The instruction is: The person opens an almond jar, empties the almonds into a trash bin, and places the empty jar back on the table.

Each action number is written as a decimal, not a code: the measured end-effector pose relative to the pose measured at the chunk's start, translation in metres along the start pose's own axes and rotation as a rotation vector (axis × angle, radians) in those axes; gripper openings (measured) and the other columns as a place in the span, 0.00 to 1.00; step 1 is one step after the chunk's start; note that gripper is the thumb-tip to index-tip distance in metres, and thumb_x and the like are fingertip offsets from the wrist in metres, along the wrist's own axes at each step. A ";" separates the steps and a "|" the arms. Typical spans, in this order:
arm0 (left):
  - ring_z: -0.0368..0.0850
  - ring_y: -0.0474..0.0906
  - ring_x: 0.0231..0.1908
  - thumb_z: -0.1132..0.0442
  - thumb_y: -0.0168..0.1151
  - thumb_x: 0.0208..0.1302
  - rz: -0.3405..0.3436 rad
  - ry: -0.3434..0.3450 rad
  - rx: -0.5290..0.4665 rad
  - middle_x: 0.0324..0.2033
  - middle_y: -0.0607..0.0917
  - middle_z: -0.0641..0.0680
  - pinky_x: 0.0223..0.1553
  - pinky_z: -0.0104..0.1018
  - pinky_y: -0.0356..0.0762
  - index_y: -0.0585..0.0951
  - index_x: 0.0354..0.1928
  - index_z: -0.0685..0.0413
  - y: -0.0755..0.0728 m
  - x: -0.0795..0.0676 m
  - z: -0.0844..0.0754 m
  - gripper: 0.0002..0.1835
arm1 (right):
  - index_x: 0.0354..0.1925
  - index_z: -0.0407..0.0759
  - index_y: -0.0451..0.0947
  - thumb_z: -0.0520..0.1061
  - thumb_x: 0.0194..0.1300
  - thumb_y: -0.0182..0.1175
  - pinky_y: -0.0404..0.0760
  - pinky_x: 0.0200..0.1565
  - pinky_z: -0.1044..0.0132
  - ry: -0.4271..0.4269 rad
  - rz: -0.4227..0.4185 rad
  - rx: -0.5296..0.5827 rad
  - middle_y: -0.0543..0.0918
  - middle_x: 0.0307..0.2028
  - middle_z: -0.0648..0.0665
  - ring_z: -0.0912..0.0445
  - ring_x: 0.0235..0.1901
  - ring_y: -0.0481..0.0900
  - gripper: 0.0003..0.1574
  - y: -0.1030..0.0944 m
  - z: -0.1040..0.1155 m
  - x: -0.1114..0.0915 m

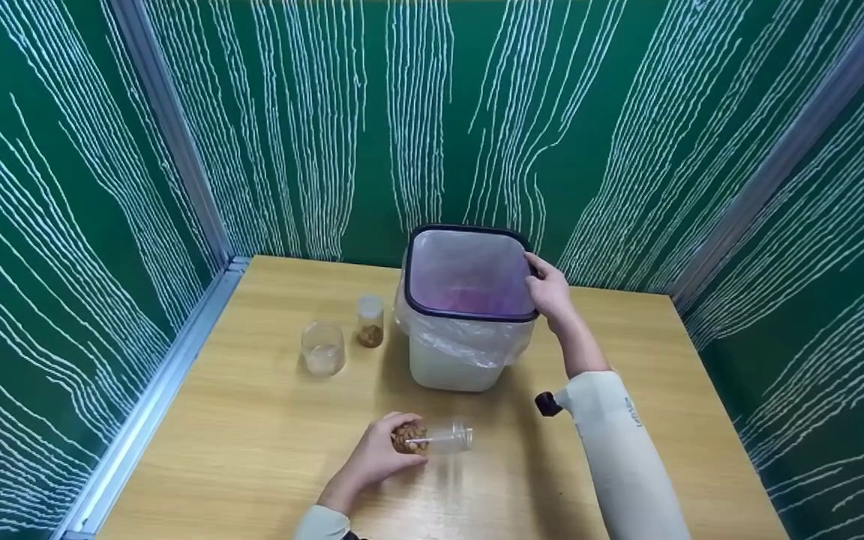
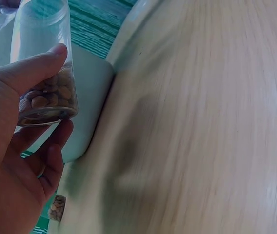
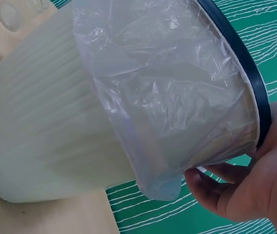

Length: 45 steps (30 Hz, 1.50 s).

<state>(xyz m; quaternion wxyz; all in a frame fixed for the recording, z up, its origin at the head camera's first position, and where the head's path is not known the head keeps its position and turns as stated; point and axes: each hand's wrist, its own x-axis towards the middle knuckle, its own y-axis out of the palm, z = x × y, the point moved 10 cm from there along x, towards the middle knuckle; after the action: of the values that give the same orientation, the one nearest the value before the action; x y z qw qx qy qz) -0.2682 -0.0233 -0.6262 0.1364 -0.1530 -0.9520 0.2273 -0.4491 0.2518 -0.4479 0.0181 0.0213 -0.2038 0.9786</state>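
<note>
My left hand (image 1: 379,454) grips a clear jar (image 1: 447,437) round its base end, above the front of the table. Brown nuts (image 2: 53,95), almond-like, are gathered at that end of the jar, and its mouth points right in the head view. With my right hand (image 1: 550,289) I hold the right side of the black rim (image 3: 243,63) of a pale waste bin (image 1: 454,367). A translucent plastic bag (image 1: 469,341) lines the bin and hangs over its outside. Purple-pink tones show inside.
Left of the bin stand a small clear jar (image 1: 370,321) with some brown nuts at its bottom and an empty-looking clear glass (image 1: 323,349). All stand on a wooden table (image 1: 252,450), with green, white-lined panels (image 1: 417,112) behind and at both sides.
</note>
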 end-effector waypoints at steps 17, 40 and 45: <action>0.43 0.78 0.45 0.59 0.81 0.40 -0.058 0.088 0.056 0.47 0.81 0.49 0.53 0.41 0.74 0.80 0.54 0.48 -0.045 0.024 -0.031 0.33 | 0.72 0.39 0.60 0.34 0.69 0.38 0.53 0.69 0.54 -0.014 0.049 -0.087 0.58 0.71 0.36 0.46 0.71 0.51 0.33 -0.002 0.002 0.014; 0.44 0.76 0.47 0.58 0.80 0.44 -0.072 0.261 0.141 0.48 0.79 0.46 0.50 0.40 0.77 0.80 0.56 0.51 -0.166 0.094 -0.139 0.33 | 0.72 0.38 0.59 0.34 0.69 0.38 0.52 0.69 0.56 0.031 0.018 0.010 0.57 0.72 0.36 0.46 0.71 0.51 0.34 0.012 0.000 -0.002; 0.43 0.77 0.45 0.57 0.80 0.44 -0.056 0.333 0.158 0.45 0.80 0.47 0.46 0.38 0.79 0.80 0.55 0.49 -0.184 0.120 -0.159 0.32 | 0.73 0.38 0.56 0.34 0.69 0.38 0.51 0.70 0.55 0.019 0.015 0.007 0.55 0.72 0.36 0.46 0.71 0.49 0.34 0.006 0.007 -0.002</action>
<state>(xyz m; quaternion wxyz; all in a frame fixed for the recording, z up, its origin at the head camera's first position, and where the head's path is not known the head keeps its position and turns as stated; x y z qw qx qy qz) -0.3678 -0.0750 -0.3795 0.3100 -0.1507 -0.8993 0.2691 -0.4471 0.2433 -0.4445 0.0125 0.0103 -0.2005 0.9796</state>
